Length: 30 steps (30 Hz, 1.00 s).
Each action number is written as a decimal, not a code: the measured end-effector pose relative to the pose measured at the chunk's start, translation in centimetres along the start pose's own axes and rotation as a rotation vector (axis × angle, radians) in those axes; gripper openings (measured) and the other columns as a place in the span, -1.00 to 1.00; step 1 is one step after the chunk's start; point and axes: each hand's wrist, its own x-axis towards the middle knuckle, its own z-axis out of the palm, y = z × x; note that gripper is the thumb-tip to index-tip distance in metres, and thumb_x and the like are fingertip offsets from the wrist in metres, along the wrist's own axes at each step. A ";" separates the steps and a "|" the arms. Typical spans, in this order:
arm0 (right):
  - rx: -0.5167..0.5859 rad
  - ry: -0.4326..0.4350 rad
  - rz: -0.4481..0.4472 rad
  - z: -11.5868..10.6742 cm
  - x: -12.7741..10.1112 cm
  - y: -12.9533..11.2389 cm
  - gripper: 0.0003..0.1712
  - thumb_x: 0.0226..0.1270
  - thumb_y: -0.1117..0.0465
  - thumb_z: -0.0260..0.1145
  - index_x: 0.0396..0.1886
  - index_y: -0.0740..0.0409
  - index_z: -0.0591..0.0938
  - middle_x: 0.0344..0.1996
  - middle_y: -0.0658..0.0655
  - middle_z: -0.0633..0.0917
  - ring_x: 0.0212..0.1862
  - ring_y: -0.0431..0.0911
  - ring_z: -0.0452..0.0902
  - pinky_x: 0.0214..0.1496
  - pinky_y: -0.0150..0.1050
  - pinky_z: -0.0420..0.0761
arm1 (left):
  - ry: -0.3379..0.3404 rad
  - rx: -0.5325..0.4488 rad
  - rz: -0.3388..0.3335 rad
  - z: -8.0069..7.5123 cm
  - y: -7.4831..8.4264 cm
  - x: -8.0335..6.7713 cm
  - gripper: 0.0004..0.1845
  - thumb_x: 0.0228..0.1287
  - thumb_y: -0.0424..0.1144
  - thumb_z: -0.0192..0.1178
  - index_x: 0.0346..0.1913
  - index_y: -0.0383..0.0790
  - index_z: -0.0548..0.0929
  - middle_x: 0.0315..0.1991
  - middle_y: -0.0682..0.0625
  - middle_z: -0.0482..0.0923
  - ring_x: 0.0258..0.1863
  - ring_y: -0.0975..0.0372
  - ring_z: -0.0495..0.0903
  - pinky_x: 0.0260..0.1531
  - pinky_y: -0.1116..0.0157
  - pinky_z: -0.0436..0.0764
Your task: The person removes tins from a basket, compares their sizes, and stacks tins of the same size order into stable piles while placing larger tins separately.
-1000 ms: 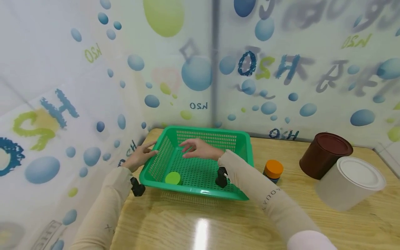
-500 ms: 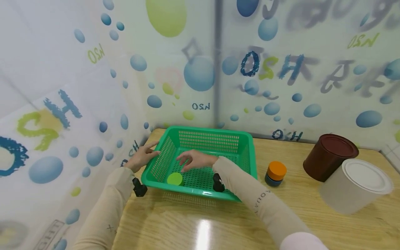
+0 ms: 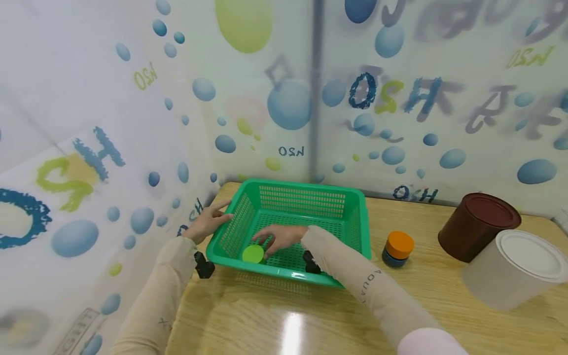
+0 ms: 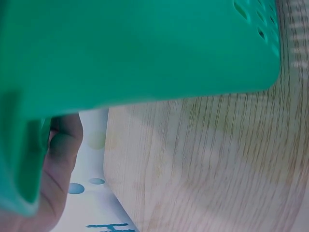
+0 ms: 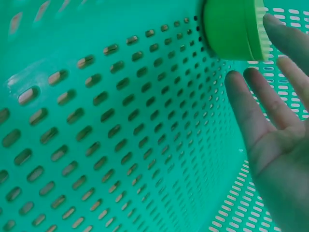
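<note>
A green perforated plastic basket stands on the wooden table. My left hand holds its left rim; in the left wrist view, curled fingers show under the basket's lip. Inside, at the near left corner, sits a small round green jar with a lighter ridged lid. My right hand is in the basket just right of the jar, fingers spread and slightly bent. In the right wrist view, the thumb and fingertips are close to the jar without closing round it; whether one touches it I cannot tell.
Right of the basket stands a small blue jar with an orange lid. Farther right are a dark brown can and a large white tub, close together. Patterned walls border the table at the left and back.
My right hand has moved down and nearer into the basket, to beside the green jar. My left hand stays on the rim. The whole view has shifted slightly.
</note>
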 end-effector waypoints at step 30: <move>-0.188 -0.023 0.005 0.5 1.0 -0.7 -0.33 0.07 0.38 0.31 0.23 0.19 0.34 0.16 0.17 0.37 0.10 0.00 0.36 -0.08 -0.40 0.46 | 0.011 -0.002 -0.012 0.2 0.1 0.1 -0.39 0.32 -0.13 -0.01 0.37 -0.10 0.06 0.08 -0.35 0.31 0.01 -0.10 0.37 -0.06 0.00 0.41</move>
